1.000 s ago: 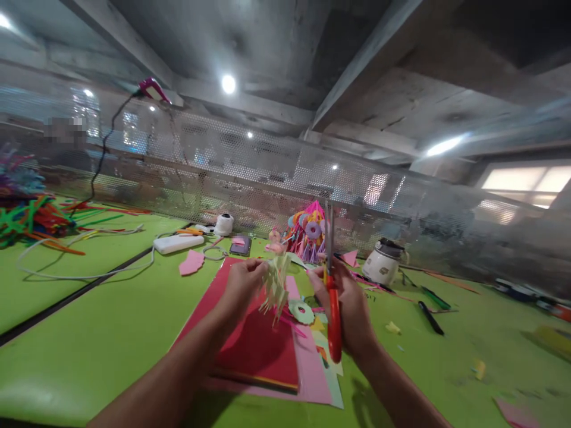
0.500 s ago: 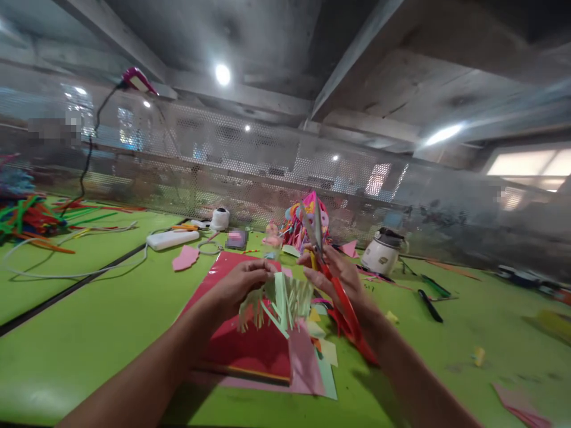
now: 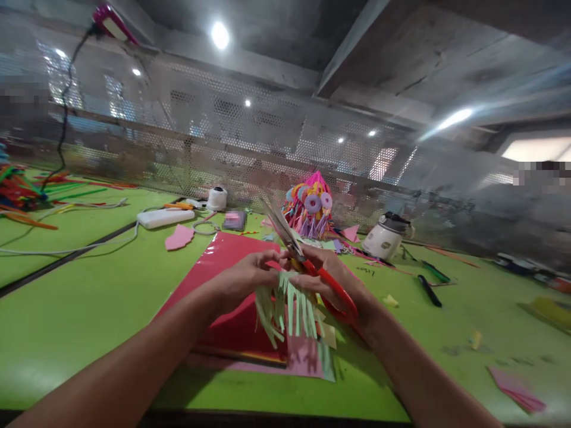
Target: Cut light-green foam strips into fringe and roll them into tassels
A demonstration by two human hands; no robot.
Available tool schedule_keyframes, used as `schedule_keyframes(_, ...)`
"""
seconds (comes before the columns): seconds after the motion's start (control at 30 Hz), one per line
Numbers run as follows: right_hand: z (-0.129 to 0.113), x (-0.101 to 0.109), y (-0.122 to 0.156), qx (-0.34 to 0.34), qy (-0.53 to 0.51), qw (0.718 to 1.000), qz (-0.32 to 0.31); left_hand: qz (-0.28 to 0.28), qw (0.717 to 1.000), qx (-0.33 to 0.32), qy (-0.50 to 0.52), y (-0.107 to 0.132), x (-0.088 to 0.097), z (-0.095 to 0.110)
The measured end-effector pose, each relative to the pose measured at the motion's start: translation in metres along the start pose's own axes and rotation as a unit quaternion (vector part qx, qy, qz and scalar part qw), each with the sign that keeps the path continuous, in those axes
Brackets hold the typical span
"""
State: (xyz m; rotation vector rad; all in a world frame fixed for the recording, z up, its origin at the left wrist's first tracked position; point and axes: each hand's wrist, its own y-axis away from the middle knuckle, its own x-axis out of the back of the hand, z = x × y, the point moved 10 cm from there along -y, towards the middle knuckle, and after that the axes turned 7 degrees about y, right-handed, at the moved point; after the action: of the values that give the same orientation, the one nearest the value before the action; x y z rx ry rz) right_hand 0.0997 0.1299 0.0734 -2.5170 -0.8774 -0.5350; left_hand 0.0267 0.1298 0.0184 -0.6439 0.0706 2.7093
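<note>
My left hand (image 3: 250, 276) pinches the upper edge of a pale green strip of fringed paper (image 3: 294, 306), whose cut strands hang down. My right hand (image 3: 328, 270) holds red-handled scissors (image 3: 336, 294), their blades pointing up and to the left. The fingers of that hand also touch the strip's top edge, close to my left fingertips. Below both hands lies a shiny red folder (image 3: 209, 267) on top of pink paper (image 3: 306, 356). Small yellow and orange paper pieces show at the folder's right side, partly hidden by the fringe.
Behind my hands stands a colourful tasselled paper craft (image 3: 314, 205). A white kettle-like pot (image 3: 386, 238) is to its right, with a black-handled cutter (image 3: 429, 291) nearer. On the left are a white power strip (image 3: 166, 218), its cable and a pink paper scrap (image 3: 179, 237). A mesh partition rises behind.
My right hand has moved left to meet the fringed strip, and the scissors have tilted to the left. The strands now hang straighter. The camera view has shifted slightly.
</note>
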Motion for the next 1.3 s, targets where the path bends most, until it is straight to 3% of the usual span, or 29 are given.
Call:
schedule_keyframes(0.17,0.004,0.002,0.004,-0.002,-0.004,1.000,-0.008,-0.013,1.000,0.016,-0.005,0.001,-0.002,-0.004)
schedule_keyframes(0.3,0.010,0.007,0.004,-0.016,0.019,1.000,0.004,-0.016,0.998,0.064,0.011,0.002,-0.002,-0.016)
schedule_keyframes(0.47,0.013,0.011,0.006,-0.032,0.035,0.999,0.022,-0.039,0.991,0.114,-0.054,0.007,-0.010,-0.029)
schedule_keyframes(0.73,0.011,0.007,0.006,-0.036,0.037,0.999,0.005,-0.021,0.989,0.126,-0.076,0.009,-0.010,-0.030)
schedule_keyframes(0.87,0.006,0.016,0.001,-0.020,0.047,0.997,0.051,-0.020,0.992,0.113,-0.045,0.008,-0.006,-0.024)
schedule_keyframes(0.97,-0.011,0.040,0.001,0.013,0.078,0.987,0.142,-0.011,0.996,0.087,-0.033,0.007,0.000,-0.012)
schedule_keyframes(1.07,-0.027,0.068,0.017,0.006,0.130,0.964,0.231,-0.004,0.999,0.050,-0.013,0.006,0.007,0.001)
schedule_keyframes(1.13,-0.030,0.076,0.037,-0.024,0.146,0.958,0.247,0.007,0.999,0.031,0.003,0.004,0.012,0.007)
schedule_keyframes(1.2,-0.022,0.073,0.064,-0.075,0.116,0.963,0.230,0.012,1.000,0.021,0.013,0.004,0.013,0.009)
schedule_keyframes(1.3,0.003,0.047,0.106,-0.176,0.097,0.968,0.152,0.018,0.999,0.026,0.020,0.004,0.011,0.008)
